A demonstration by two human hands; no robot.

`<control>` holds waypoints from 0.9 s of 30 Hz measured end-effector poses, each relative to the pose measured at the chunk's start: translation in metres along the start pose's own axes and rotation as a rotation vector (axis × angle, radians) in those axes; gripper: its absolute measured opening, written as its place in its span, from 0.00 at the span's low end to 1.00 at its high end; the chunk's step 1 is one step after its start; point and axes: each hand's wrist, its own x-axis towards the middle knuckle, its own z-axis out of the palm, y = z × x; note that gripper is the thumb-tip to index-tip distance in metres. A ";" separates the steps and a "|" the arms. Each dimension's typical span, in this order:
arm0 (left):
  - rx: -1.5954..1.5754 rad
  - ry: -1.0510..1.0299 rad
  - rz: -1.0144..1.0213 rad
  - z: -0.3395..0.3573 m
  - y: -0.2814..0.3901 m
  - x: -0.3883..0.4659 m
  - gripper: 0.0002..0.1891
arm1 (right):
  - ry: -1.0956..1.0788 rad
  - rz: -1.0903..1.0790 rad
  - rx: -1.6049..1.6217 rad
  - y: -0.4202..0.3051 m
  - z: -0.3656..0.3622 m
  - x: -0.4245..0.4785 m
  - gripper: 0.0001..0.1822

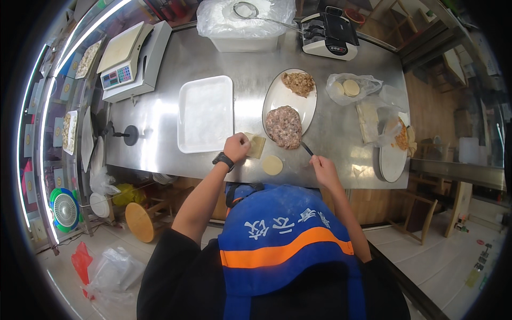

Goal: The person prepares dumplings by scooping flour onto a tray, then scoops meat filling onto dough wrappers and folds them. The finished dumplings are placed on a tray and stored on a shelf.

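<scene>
My left hand (237, 147), with a dark watch on its wrist, has its fingers curled at the left edge of some square, yellowish dough wrappers (256, 147). Whether it pinches one of them is hard to see. The dark handle of a thin utensil (307, 149) is in my right hand (325, 170), its far end at the mound of raw minced meat (284, 126). That meat lies on an oval white plate (279, 94), along with a smaller heap of brown chopped filling (298, 83). Near the table's front edge, between my hands, a round dough wrapper (273, 165) lies flat.
A white tray (205, 114) lies left of the plate. Farther back are a digital scale (118, 60), a plastic-lined tub of white powder (245, 43) with a sieve (245, 11), and a banknote counter (329, 36). Bagged round wrappers (351, 87) and another oval plate (393, 164) sit right.
</scene>
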 end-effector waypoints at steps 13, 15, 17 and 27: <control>-1.362 -0.106 -0.438 0.014 0.023 -0.026 0.19 | -0.054 0.037 -0.283 -0.041 0.017 0.013 0.27; -1.172 -0.027 -0.472 0.025 0.028 -0.030 0.17 | -0.080 0.060 -0.359 -0.047 0.018 0.015 0.28; -0.926 -0.026 -0.445 0.030 0.031 -0.031 0.16 | -0.086 0.084 -0.438 -0.053 0.021 0.017 0.28; -0.542 0.220 -0.449 0.107 0.028 -0.005 0.14 | -0.063 0.122 -0.717 -0.104 0.045 0.026 0.27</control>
